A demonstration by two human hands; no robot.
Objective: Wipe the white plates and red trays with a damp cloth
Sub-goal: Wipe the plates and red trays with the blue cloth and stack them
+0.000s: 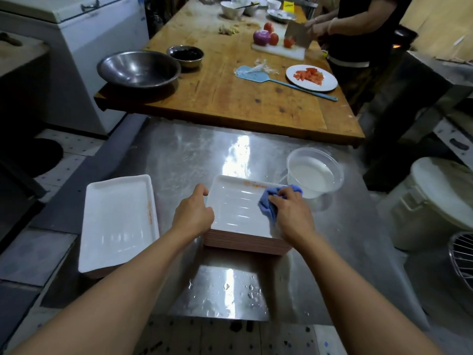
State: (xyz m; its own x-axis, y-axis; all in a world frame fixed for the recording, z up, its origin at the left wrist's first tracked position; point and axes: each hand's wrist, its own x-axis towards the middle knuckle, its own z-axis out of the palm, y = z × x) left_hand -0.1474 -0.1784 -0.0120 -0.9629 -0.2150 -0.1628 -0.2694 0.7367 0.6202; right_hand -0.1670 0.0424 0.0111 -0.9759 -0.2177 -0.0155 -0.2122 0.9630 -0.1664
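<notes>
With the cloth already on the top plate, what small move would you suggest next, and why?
Probably sweep the blue cloth in the right hand up to the far rim of the top plate, where an orange smear remains, while the left hand holds the plate's left edge.

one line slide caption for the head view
Right hand wipes top plate with blue cloth; left hand steadies it.
</notes>
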